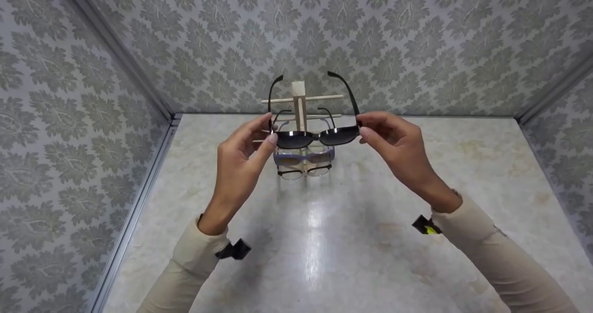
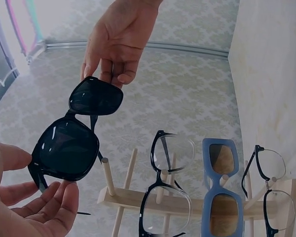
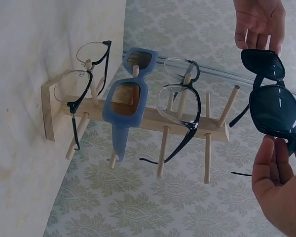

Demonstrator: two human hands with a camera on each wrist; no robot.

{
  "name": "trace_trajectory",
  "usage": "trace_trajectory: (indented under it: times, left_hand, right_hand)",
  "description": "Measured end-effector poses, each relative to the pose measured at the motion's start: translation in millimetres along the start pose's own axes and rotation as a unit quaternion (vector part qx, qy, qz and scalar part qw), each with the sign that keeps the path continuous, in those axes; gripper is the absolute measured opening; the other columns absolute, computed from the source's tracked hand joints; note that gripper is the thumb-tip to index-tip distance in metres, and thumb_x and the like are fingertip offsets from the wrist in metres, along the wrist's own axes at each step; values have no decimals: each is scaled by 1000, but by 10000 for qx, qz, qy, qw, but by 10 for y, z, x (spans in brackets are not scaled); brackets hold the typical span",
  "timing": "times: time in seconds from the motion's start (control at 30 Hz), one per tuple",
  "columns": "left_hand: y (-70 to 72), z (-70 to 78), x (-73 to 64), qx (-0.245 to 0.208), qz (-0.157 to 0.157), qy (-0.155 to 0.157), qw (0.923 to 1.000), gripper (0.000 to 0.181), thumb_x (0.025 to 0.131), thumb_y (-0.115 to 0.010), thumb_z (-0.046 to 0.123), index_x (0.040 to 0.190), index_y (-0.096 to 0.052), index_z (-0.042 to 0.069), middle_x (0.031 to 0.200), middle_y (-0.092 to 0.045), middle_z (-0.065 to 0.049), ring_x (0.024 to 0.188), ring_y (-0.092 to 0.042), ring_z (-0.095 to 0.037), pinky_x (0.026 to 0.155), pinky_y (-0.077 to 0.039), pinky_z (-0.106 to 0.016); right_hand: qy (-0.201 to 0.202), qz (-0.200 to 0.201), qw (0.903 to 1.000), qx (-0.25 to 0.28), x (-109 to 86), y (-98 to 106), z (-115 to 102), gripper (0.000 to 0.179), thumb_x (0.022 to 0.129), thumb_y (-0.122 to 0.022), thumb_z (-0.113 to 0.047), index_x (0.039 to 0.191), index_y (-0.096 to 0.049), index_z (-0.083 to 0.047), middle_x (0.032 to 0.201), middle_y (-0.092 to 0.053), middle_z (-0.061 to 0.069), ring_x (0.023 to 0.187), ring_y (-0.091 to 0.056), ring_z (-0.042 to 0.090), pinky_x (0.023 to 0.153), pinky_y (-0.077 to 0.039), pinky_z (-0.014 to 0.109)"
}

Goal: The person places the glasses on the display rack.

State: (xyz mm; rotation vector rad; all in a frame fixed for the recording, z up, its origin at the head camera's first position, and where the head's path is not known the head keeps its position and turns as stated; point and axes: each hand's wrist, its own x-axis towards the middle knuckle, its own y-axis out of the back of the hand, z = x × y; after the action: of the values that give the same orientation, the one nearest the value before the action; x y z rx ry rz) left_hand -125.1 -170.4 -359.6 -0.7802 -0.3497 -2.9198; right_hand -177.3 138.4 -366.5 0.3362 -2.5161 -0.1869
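Note:
Both hands hold a pair of black sunglasses (image 1: 294, 140) with dark lenses, its temples open and pointing away towards the back wall. My left hand (image 1: 243, 151) pinches the frame at its left hinge between thumb and fingers. At the opposite hinge my right hand (image 1: 394, 141) pinches in the same way. The sunglasses are close to the upper end of a wooden glasses stand (image 1: 299, 89). In the right wrist view, the stand's top pair of pegs (image 3: 229, 105) bears no glasses, and the sunglasses hang beside it, apart from the pegs.
Lower on the stand sit black-and-clear glasses (image 3: 195, 111), blue-framed sunglasses (image 3: 113, 116) with brown lenses, and half-rim glasses (image 3: 79, 105) nearest the base (image 3: 48, 113). It stands on a marbled white table (image 1: 352, 257). Patterned walls (image 1: 310, 35) close in the back and sides.

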Motion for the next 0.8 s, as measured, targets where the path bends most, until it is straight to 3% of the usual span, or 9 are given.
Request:
trace_trajectory:
  times: [0.37, 0.8]
  left_hand:
    - [92, -65, 101, -398, 6, 694, 9968, 41, 107, -72, 7, 147, -68, -2, 123, -73, -18, 106, -76, -27, 93, -64, -35]
    - [188, -131, 234, -452, -37, 1110, 9928, 40, 109, -69, 8, 147, -67, -5, 119, -73, -19, 97, -77, -21, 90, -65, -34]
  right_hand:
    - [-220, -97, 9996, 120, 114, -78, 23, 24, 108, -70, 0, 131, -76, 2, 111, -74, 15, 90, -73, 25, 84, -63, 34]
    - [-419, -173, 9986, 280, 278, -158, 78, 22, 109, -69, -3, 129, -77, -1, 111, -75, 14, 91, -73, 26, 85, -63, 35]
